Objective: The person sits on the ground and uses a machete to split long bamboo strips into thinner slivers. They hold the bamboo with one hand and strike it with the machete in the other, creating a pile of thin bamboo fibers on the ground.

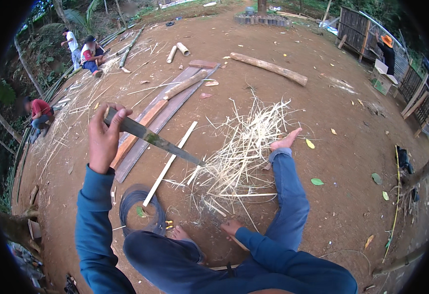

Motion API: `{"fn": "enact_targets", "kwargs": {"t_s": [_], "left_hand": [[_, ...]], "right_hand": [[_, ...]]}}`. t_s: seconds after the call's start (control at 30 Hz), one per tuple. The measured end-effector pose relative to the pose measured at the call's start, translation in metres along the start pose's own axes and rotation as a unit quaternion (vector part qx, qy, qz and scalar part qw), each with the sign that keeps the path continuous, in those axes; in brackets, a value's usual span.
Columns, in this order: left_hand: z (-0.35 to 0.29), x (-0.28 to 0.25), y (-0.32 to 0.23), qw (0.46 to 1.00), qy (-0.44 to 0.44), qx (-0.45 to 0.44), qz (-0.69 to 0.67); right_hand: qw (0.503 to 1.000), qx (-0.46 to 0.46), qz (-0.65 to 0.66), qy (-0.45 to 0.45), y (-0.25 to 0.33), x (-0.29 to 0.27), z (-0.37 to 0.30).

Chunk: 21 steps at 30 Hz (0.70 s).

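Knife (159, 141): we see it long and dark, slanting down to the right, its tip in line with the left edge of the pile; we cannot tell whether the two touch.
Left hand (105, 132): closed on the upper end of the knife, thumb pressed along one side.
Right hand (231, 228): low, between our legs; a tan stick (241, 244) shows under it, yet we cannot tell whether the fingers grip it.
Pile (239, 154): pale, thin strips, loose and tangled on the dirt in front of us, with our right foot (285, 140) at its right side.
Long strip (169, 164): straight and pale, its lower end over the wire coil (126, 208).
Board (126, 169): dark and flat, left of the pile; we see a reddish beam (143, 123) and a log (185, 84) lying along it.
Far left: a person in a red shirt (40, 109) crouches near more strips.
Far right: a person in an orange hat (387, 51) stands by a box (382, 79).
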<state>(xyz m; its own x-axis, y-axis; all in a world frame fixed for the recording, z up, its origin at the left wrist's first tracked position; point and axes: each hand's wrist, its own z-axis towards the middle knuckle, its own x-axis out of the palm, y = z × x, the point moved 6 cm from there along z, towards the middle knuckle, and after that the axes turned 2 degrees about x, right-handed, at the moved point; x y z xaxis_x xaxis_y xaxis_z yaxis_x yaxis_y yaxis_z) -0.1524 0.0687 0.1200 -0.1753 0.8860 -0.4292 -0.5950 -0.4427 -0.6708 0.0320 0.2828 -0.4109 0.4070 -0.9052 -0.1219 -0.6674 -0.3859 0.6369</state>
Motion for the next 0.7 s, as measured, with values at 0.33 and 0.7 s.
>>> {"fn": "enact_targets", "kwargs": {"t_s": [0.33, 0.7], "left_hand": [[0.006, 0.001, 0.016, 0.999, 0.042, 0.010, 0.004], [-0.007, -0.018, 0.031, 0.987, 0.141, -0.078, -0.003]], "right_hand": [[0.963, 0.016, 0.262, 0.062, 0.035, -0.014, -0.112], [0.974, -0.149, 0.078, -0.151, 0.057, -0.054, -0.179]]}}
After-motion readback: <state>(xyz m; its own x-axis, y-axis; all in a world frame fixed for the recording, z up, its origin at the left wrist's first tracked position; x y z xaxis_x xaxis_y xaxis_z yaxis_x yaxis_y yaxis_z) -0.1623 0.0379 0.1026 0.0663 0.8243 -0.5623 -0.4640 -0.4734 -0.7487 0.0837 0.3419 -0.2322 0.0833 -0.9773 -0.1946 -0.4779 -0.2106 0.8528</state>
